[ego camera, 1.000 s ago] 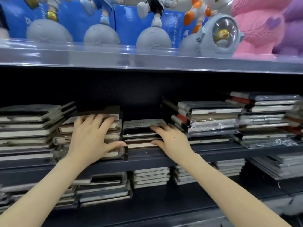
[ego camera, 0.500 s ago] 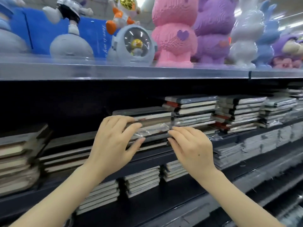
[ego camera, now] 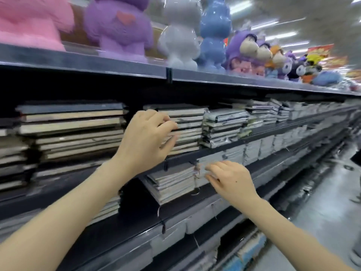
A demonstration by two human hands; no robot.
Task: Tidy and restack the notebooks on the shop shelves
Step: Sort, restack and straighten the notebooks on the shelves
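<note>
Dark notebooks lie in flat stacks along black shop shelves. My left hand (ego camera: 145,138) is raised to a stack of dark notebooks (ego camera: 185,128) on the upper notebook shelf, its curled fingers touching the stack's front left edge. My right hand (ego camera: 228,178) is lower, fingers bent against a grey notebook stack (ego camera: 172,182) on the shelf below. Neither hand clearly grips a book; the picture is blurred by motion. To the left stands a taller stack (ego camera: 74,128).
More wrapped notebook stacks (ego camera: 224,128) run off to the right along the shelf edge (ego camera: 214,151). Plush toys, among them a purple bear (ego camera: 121,26) and a blue rabbit (ego camera: 214,34), stand on the top shelf. The aisle floor (ego camera: 332,202) lies at the right.
My view has swung right along the shelves. My left hand moved to a stack further right, and my right hand dropped from the upper notebook shelf to the shelf below.
</note>
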